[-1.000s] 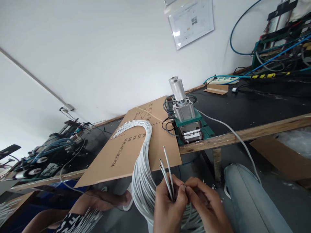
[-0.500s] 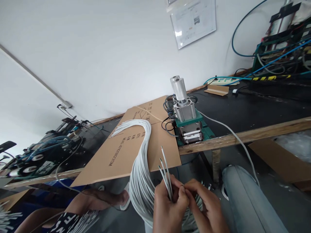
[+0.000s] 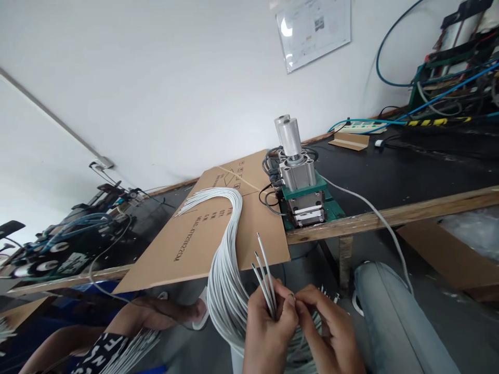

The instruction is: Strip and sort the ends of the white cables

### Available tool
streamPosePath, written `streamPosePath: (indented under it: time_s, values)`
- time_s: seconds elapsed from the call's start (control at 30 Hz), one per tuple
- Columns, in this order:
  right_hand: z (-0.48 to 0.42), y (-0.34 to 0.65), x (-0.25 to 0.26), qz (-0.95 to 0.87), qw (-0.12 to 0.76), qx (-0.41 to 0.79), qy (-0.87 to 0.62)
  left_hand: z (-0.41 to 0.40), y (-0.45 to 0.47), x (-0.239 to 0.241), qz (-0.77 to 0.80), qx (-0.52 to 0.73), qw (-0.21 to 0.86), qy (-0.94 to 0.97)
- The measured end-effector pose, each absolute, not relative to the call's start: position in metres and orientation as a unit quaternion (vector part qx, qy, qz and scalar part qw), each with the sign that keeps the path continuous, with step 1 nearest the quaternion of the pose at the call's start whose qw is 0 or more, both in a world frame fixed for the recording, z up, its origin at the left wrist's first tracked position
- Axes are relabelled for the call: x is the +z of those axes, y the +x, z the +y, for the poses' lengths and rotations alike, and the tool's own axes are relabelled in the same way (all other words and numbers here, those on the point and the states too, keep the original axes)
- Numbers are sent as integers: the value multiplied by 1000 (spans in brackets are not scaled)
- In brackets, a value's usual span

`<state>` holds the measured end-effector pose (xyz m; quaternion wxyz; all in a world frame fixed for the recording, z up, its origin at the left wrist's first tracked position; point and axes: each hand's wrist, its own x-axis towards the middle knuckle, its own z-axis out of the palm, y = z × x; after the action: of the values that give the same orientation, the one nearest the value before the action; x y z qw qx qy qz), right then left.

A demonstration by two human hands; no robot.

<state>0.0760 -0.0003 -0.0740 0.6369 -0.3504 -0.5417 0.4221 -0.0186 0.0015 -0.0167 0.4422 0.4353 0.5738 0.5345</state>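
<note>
My left hand (image 3: 267, 332) is closed around three thin white cables (image 3: 265, 280), whose ends stick up and lean to the left. Its thumb and forefinger pinch together at the right. There my right hand (image 3: 327, 327) meets it, fingertips pressed together on something too small to make out. A thick bundle of white cables (image 3: 225, 265) lies on the cardboard, curves over its front edge and hangs down behind my hands. Past my hands, a small pneumatic press (image 3: 298, 176) with a green base stands at the bench edge.
The flat cardboard (image 3: 187, 244) covers part of the black bench (image 3: 429, 166). A power strip (image 3: 360, 126) and a folded cardboard piece (image 3: 349, 141) lie at the back right. More machines stand at both sides. Another person's leg (image 3: 156, 314) shows at lower left, near more cables.
The view has shifted slightly. Both hands stay close together in nearly the same pose, and the held cables are still in my left hand.
</note>
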Motion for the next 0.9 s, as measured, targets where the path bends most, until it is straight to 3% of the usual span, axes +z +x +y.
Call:
streamPosePath:
  time_s: [0.33, 0.63, 0.9]
  values:
    - [4, 85, -77, -628, 627, 319, -332, 4, -18, -16, 568, 539, 435, 445]
    - [1, 83, -74, -567, 629, 398, -353, -1, -18, -17, 558, 542, 462, 426]
    - [0, 80, -72, -543, 644, 400, -360, -2, -21, -24, 568, 542, 448, 429]
